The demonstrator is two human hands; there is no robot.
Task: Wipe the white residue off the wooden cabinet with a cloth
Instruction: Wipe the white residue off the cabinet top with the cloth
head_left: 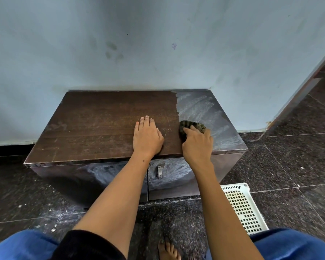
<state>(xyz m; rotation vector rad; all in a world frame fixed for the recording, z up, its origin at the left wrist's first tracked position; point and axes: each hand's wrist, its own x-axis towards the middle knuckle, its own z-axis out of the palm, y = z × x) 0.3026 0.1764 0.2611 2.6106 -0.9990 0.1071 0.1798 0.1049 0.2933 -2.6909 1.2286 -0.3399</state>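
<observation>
A low dark wooden cabinet stands against the wall. Most of its top is bare brown wood. White residue covers the right strip of the top, streaked with wipe marks. More residue smears the front doors around a metal handle. My right hand presses a dark, crumpled cloth on the top at the residue's left edge. My left hand lies flat on the clean wood, fingers together, holding nothing.
A pale blue wall rises right behind the cabinet. A white plastic basket lies on the dark speckled floor to the cabinet's front right. White flecks dot the floor at the left. My bare foot and blue-clad knees are at the bottom.
</observation>
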